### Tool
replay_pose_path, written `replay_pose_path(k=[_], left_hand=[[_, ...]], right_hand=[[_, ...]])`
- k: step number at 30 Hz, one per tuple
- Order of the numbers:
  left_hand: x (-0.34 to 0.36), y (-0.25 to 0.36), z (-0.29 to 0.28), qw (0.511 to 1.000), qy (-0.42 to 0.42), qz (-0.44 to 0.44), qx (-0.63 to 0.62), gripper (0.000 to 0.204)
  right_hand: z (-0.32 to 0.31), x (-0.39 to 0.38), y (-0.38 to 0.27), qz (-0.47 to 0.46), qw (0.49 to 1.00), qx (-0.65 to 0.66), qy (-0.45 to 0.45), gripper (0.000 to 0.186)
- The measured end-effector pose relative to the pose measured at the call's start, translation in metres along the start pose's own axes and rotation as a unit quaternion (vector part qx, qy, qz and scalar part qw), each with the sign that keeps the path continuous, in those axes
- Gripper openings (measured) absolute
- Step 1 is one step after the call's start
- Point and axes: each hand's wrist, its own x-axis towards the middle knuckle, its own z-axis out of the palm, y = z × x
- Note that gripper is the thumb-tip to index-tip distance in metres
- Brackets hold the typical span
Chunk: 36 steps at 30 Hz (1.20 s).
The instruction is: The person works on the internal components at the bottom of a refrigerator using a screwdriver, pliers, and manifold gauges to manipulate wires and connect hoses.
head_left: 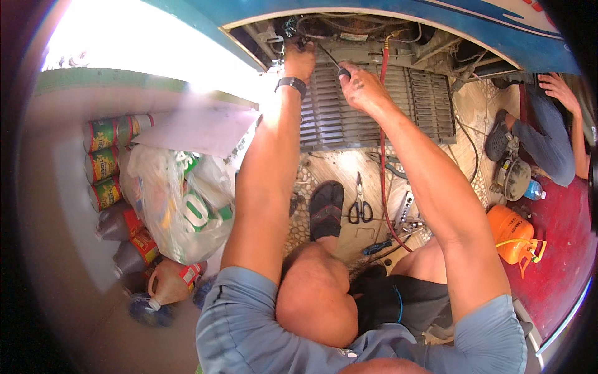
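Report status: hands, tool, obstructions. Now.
Right hand gripping screwdriver, tip near left hand. Left hand by far edge of slatted grille, its grip unclear. Red hose passing beneath right wrist.

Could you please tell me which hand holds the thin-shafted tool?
The right hand, gripping the tool by its black handle; the left hand reaches to the opening.

White glare [168, 50] floods in on the left above a green ledge [124, 86]; underfoot there are wood-look floor tiles [375, 184] and pebbled patches [300, 229], with deep red flooring [564, 249] at right.
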Motion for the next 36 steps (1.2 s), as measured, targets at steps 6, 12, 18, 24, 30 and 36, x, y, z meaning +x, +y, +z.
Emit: replay_pose_path(k=[6,12,18,24,30,36], left_hand=[[-0.003,0.027,-0.019,0.993,-0.072,-0.082,-0.035,0.042],[0.007,0.030,-0.026,0.966,-0.157,-0.163,-0.124,0.044],[0.010,0.029,-0.029,0.973,-0.169,-0.139,-0.074,0.048],[-0.005,0.049,-0.010,0.986,-0.160,-0.050,0.019,0.051],[0.007,0.025,-0.020,0.990,-0.126,-0.062,-0.031,0.052],[0.000,0.029,-0.004,0.994,-0.100,-0.029,0.035,0.051]], right_hand=[[-0.028,-0.038,-0.007,0.105,0.949,0.284,-0.085,0.035],[-0.030,-0.024,-0.008,0.087,0.903,0.395,-0.142,0.035],[-0.024,-0.023,-0.006,0.104,0.871,0.453,-0.158,0.033],[-0.051,-0.015,0.011,0.121,0.884,0.415,-0.181,0.035],[-0.067,-0.006,-0.006,0.110,0.892,0.375,-0.226,0.037],[-0.074,0.002,-0.005,0.112,0.944,0.224,-0.214,0.040]])
